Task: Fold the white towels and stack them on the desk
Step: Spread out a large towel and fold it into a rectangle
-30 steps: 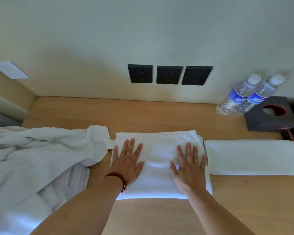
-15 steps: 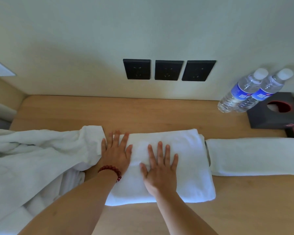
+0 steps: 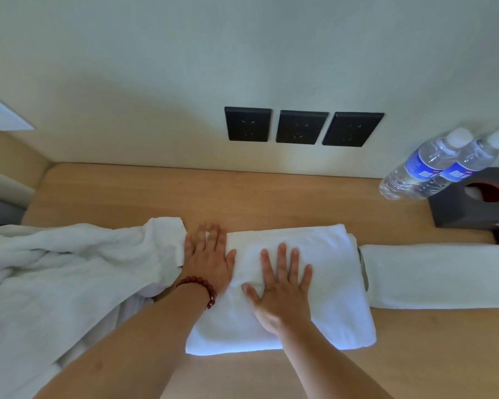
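Smoothing step: left hand [image 3: 209, 262] and right hand [image 3: 283, 286], fingers flat and spread, press folded white towel [image 3: 329, 283]. Next, likely: unfolded white heap [image 3: 69, 277].

The blue bottle labels [image 3: 421, 171] carry print too blurred to read.

Both forearms reach forward from the bottom edge, bare. Left hand [image 3: 209, 262] lies flat, palm down, fingers straight and close together, pointing away. Beaded bracelet [image 3: 203, 287] on left wrist. Right hand [image 3: 281, 289] also flat, palm down, fingers straight and spread, thumb out to the left. Hands side by side, close, not touching.
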Available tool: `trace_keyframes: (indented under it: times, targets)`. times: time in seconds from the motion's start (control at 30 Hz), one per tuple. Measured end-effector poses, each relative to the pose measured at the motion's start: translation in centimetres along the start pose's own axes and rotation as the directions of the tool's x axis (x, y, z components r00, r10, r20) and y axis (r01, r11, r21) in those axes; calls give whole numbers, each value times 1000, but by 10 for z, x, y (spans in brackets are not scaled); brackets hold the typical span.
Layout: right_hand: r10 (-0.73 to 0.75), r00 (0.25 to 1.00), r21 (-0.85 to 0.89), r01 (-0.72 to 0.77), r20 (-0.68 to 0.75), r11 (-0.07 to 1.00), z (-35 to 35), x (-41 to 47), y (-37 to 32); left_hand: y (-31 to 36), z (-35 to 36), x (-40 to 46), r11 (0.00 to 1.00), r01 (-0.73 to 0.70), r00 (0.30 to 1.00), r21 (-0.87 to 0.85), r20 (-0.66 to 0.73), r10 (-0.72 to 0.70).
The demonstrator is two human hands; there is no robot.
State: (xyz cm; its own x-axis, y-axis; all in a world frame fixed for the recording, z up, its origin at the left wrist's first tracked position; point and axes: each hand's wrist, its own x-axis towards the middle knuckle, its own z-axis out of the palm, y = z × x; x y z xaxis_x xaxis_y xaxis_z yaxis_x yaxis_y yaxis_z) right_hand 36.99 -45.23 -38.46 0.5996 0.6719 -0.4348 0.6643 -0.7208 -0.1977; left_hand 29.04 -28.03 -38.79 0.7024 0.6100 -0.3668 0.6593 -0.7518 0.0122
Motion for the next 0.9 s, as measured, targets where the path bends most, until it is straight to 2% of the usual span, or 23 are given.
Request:
trace_keyframes:
  times: [0.07, 0.17, 0.37, 0.9]
  targets:
    - [23, 995, 23, -20, -101, 1000, 1, -3, -8, 1, -4, 3, 1000, -21, 1000, 7, 11, 21]
    - [-1, 979, 45, 10, -202, 999, 7, -3, -25, 0, -6, 2, 994, -16, 999, -110, 32, 19]
    - [-55, 975, -38, 48, -217, 998, 24, -2, -32, -9, 10, -21, 987, -145, 989, -66, 6, 146]
    - [-22, 968, -75, 3, -249, 997, 31, 0, -33, -7, 14, -23, 986, -154, 987, -58, -43, 152]
